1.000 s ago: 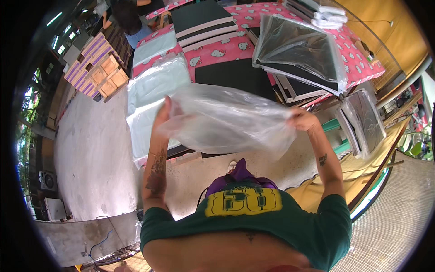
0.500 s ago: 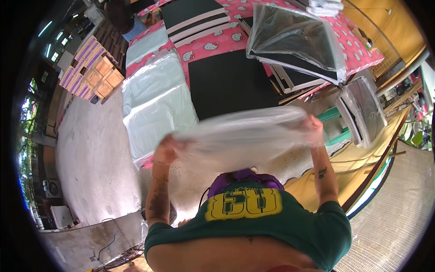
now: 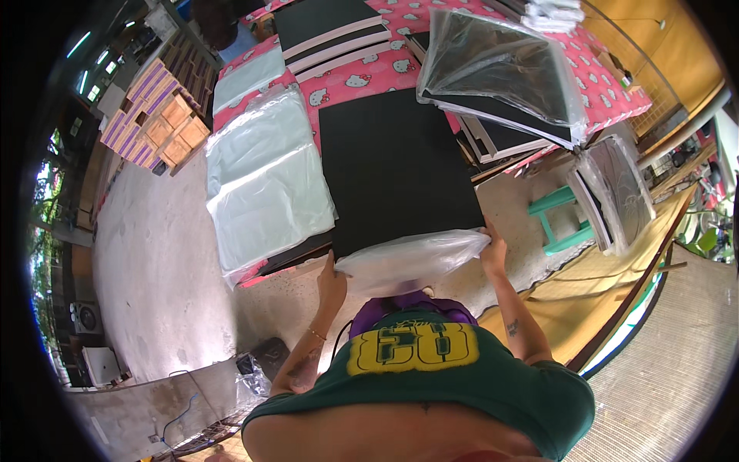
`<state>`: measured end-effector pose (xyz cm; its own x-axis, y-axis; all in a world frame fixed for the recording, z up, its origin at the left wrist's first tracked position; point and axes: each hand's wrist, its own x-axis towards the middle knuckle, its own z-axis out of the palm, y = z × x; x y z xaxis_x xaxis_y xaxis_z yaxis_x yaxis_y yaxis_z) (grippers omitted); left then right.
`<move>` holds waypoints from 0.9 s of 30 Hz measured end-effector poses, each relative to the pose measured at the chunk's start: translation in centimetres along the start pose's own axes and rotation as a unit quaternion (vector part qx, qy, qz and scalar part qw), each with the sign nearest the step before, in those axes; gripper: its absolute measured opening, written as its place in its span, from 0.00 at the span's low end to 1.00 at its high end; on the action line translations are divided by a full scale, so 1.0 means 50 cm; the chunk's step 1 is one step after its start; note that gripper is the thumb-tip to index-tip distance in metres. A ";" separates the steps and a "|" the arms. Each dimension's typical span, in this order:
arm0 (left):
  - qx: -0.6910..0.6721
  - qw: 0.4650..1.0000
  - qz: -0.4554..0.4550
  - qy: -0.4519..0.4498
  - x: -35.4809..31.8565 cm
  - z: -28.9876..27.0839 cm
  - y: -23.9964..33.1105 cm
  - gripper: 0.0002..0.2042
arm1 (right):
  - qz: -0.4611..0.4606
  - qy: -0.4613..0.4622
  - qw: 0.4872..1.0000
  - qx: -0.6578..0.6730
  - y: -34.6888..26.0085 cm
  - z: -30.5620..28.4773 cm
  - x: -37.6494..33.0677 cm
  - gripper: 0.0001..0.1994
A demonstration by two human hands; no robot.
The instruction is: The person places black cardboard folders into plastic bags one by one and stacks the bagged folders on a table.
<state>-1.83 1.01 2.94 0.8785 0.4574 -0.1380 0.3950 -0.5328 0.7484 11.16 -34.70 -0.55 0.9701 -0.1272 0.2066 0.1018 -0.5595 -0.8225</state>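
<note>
A clear plastic bag [image 3: 419, 260] stretches between my two hands, its far edge against the near edge of a large flat black board [image 3: 396, 165]. My left hand [image 3: 332, 283] is closed on the bag's left side, by the board's near left corner. At the near right corner, my right hand [image 3: 493, 250] grips the other side of it. Whether the board's edge lies inside the bag I cannot tell. To the left lies a stack of flat clear plastic bags [image 3: 269, 185].
The table has a pink patterned cover [image 3: 358, 79]. Black boards with white edges [image 3: 331, 31] are stacked at the far side. Plastic-wrapped boards [image 3: 500, 73] lie at the right, and another wrapped bundle [image 3: 612, 196] stands beside a green stool [image 3: 558, 219]. Cartons [image 3: 165, 115] are piled at far left.
Both hands have come down and closer together, bringing the bag from the air to the board's near edge. The bag's far edge now spans that edge.
</note>
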 end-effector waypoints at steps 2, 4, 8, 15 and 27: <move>0.018 1.000 0.013 -0.006 -0.008 -0.026 0.019 0.29 | -0.008 0.014 1.000 0.021 -0.037 -0.020 -0.014 0.24; 0.022 0.999 0.037 0.020 -0.030 -0.055 0.060 0.25 | 0.016 -0.016 0.998 0.055 -0.082 -0.048 -0.024 0.25; -0.270 0.963 -0.009 -0.010 -0.031 -0.124 0.135 0.05 | 0.126 -0.188 0.938 0.262 -0.090 -0.130 -0.003 0.32; -0.729 0.618 0.266 -0.127 0.100 -0.385 0.346 0.28 | -0.037 -0.211 0.788 0.577 -0.412 -0.297 0.175 0.18; -0.734 0.674 -0.027 -0.078 0.570 -0.182 0.257 0.04 | 0.087 -0.168 0.611 0.769 -0.329 0.009 0.468 0.12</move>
<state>25.84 13.64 14.53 0.9361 0.3067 -0.1725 -0.1633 0.8128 0.5591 32.30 -28.11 17.60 0.9600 0.2438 0.1373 -0.1726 0.9022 -0.3953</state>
